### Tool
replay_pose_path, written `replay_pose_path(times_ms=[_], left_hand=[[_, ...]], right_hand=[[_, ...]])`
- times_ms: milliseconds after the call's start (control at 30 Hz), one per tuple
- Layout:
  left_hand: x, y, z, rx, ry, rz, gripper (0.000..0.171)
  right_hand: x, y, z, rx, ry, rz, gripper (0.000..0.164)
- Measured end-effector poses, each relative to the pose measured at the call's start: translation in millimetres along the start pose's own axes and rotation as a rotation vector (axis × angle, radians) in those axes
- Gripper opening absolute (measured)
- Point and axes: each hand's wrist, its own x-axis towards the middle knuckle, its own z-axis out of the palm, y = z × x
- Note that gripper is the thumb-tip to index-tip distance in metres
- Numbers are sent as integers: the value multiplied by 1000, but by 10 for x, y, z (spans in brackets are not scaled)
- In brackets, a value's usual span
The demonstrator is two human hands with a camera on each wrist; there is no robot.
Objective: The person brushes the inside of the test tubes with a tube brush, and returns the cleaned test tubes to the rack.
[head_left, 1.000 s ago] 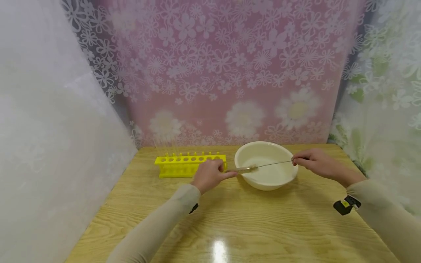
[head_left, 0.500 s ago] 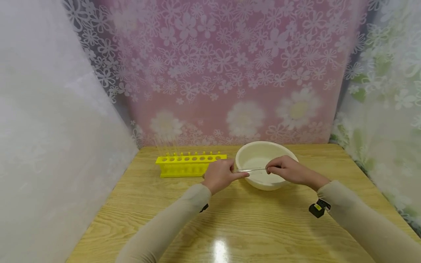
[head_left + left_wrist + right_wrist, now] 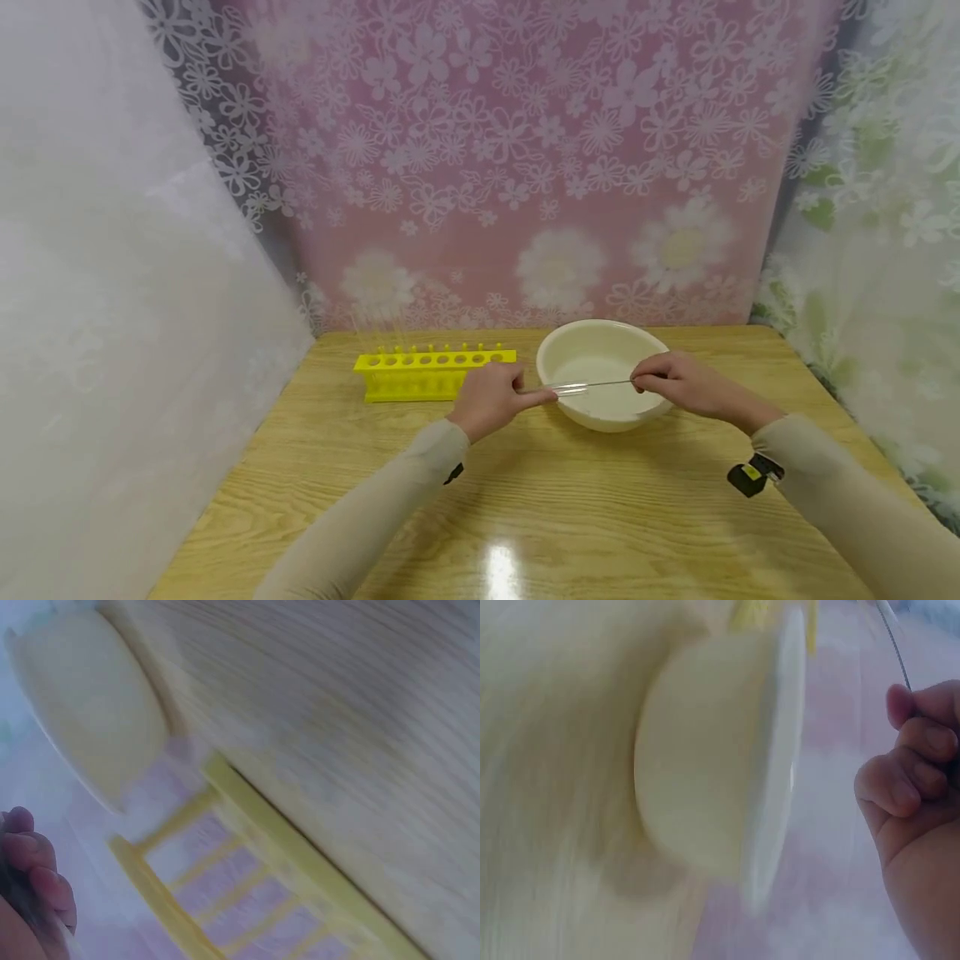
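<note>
My left hand [image 3: 491,398] grips a clear glass test tube [image 3: 572,390], held nearly level with its mouth toward the right, over the rim of the cream basin [image 3: 600,421]. My right hand [image 3: 686,385] pinches the thin twisted wire of a test tube brush [image 3: 611,383], whose wire runs into the tube. The bristles are hidden in my left hand's grip. In the right wrist view, the wire [image 3: 896,649] comes out between thumb and forefinger. In the left wrist view, curled fingers [image 3: 45,874] wrap the tube.
A yellow test tube rack [image 3: 435,360] stands left of the basin, with several clear test tubes [image 3: 382,329] upright in its left holes. The wooden table [image 3: 570,517] is bounded by floral curtains [image 3: 525,167] at the back and sides.
My right hand moved left toward the tube, pushing the brush in, then drew back a little to the right. My left hand shifted right, then slightly left. The bristles, visible earlier, are now out of sight.
</note>
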Motion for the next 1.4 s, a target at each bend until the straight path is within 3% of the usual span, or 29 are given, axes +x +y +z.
replay_pose_path(times_ms=[133, 267, 400, 600, 767, 900, 1000, 1133, 1400], left_hand=[[-72, -200, -55, 23, 31, -45, 56], [-113, -337, -127, 18, 68, -48, 56], [-142, -434, -180, -16, 96, -135, 61], [-146, -466, -256, -238, 173, -275, 61], [-127, -442, -288, -469, 206, -330, 51], [-77, -413, -309, -550, 234, -340, 36], [-32, -385, -325, -552, 229, -329, 26], [12, -340, -340, -503, 157, -320, 20], [77, -264, -300, -243, 22, -235, 17]], right_hand=[[-263, 110, -284, -12, 70, 110, 24], [-446, 250, -521, -55, 141, 124, 24], [-659, 365, -699, -98, 217, 154, 24], [-841, 458, -751, -176, 258, 261, 29], [-813, 493, -634, -198, 253, 269, 29], [-804, 502, -576, -210, 250, 290, 31], [-809, 514, -538, -211, 251, 288, 31], [-835, 549, -485, -235, 252, 285, 30], [-890, 566, -405, -229, 257, 314, 32]])
